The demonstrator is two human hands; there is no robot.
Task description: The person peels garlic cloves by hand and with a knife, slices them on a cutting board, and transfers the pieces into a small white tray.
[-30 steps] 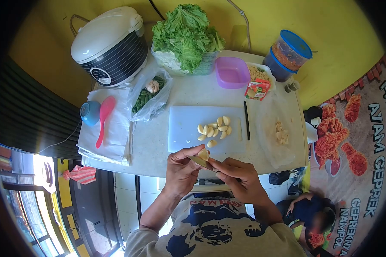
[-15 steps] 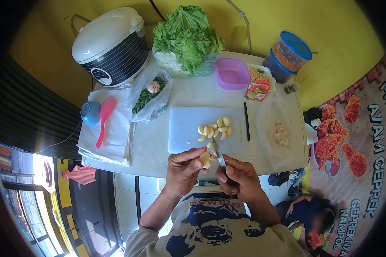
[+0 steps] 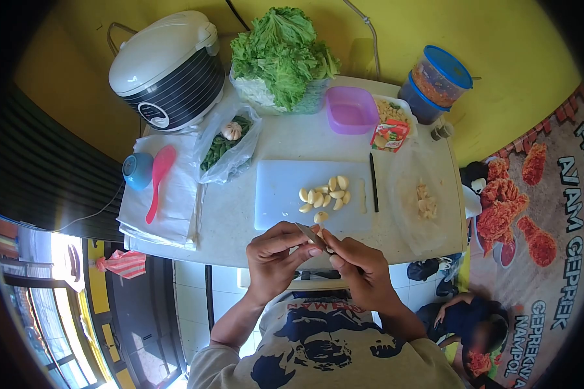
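Note:
My left hand (image 3: 274, 258) is closed, its fingertips pinching a garlic clove (image 3: 316, 229) that is mostly hidden by the fingers and blade. In my right hand (image 3: 363, 267) is a knife (image 3: 309, 233); its blade points left across the left fingertips and the handle is covered by my fingers. Both hands meet just over the front edge of a white cutting board (image 3: 280, 188). Several peeled garlic cloves (image 3: 324, 194) lie on that board, one of them close beyond my fingertips.
Right of the board are a black stick-like item (image 3: 374, 183) and a clear plastic bag with peelings (image 3: 425, 202). Behind stand a purple container (image 3: 351, 111), lettuce (image 3: 282, 61) and a rice cooker (image 3: 169, 71). A pink rice paddle (image 3: 159, 185) lies left. A person (image 3: 467, 321) is at lower right.
My hands have drawn together. The knife has swung from pointing away to lying leftward across the left fingertips, and the clove in my left hand is now largely covered.

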